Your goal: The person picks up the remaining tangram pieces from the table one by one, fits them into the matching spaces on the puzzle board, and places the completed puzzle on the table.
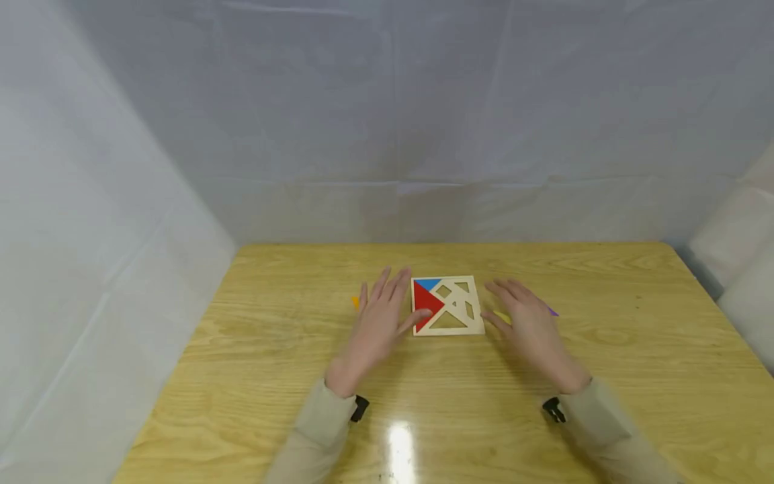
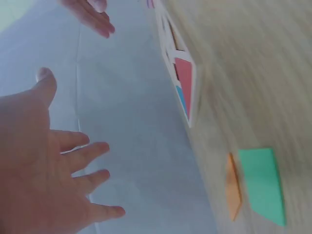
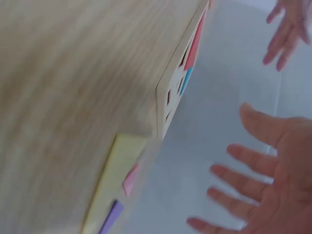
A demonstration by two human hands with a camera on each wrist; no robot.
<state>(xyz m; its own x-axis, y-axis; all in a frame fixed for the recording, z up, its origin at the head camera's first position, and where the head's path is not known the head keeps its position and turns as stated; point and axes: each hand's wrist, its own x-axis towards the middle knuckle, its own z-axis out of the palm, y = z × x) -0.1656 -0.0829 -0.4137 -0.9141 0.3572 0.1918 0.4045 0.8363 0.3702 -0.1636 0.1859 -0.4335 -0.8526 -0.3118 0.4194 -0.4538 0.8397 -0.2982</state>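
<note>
A square wooden tangram board (image 1: 450, 331) lies on the table with a red triangle (image 1: 426, 302) and a blue triangle (image 1: 428, 284) in its recesses; its other recesses show as bare cut-outs. My left hand (image 1: 379, 323) hovers by the board's left edge, fingers spread and thumb over the red triangle in the head view. Off the right edge, my right hand (image 1: 527, 326) is held with fingers apart. Both palms hold nothing. Near the left hand lie a green piece (image 2: 263, 183) and an orange piece (image 2: 233, 187).
Yellow (image 3: 112, 180), pink (image 3: 130, 179) and purple (image 3: 112, 217) pieces lie to the right of the board, partly hidden by the right hand in the head view. The wooden table (image 1: 242, 376) meets a pale sheet wall (image 1: 363, 134) at the back.
</note>
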